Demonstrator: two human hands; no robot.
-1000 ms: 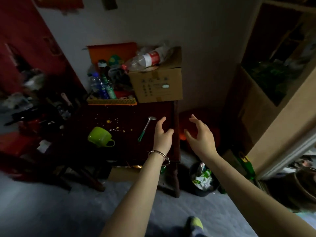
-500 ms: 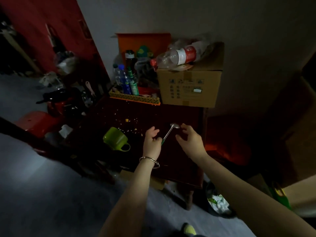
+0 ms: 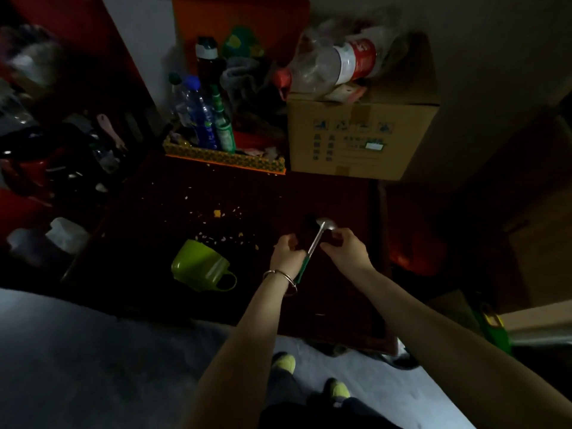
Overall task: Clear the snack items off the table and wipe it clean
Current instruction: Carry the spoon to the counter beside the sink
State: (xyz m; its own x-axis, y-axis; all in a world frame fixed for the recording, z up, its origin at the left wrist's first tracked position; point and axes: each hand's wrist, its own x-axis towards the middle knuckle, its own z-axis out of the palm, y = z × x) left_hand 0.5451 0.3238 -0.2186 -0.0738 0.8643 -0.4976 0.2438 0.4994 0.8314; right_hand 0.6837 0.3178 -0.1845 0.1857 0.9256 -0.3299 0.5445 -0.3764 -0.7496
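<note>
The dark red table [image 3: 346, 308] carries scattered snack crumbs [image 3: 218, 226] near its middle. A lime-green mug [image 3: 199, 267] lies tipped on its side at the front left. A metal spoon with a green handle [image 3: 314, 247] lies slanted between my hands. My left hand [image 3: 288, 255], with a bangle at the wrist, is curled just left of the spoon's handle. My right hand [image 3: 345, 250] has its fingertips curled at the spoon's bowl end. The dim light hides how firm either hold is.
At the table's back stand a cardboard box [image 3: 356, 137] with an empty plastic bottle [image 3: 337, 65] on top and a patterned tray [image 3: 226, 157] with several bottles [image 3: 202, 119]. Clutter fills the floor on the left. A red stool [image 3: 414, 255] sits on the right.
I have stepped up to the table. Both hands came down from open in the air to the spoon and curled there.
</note>
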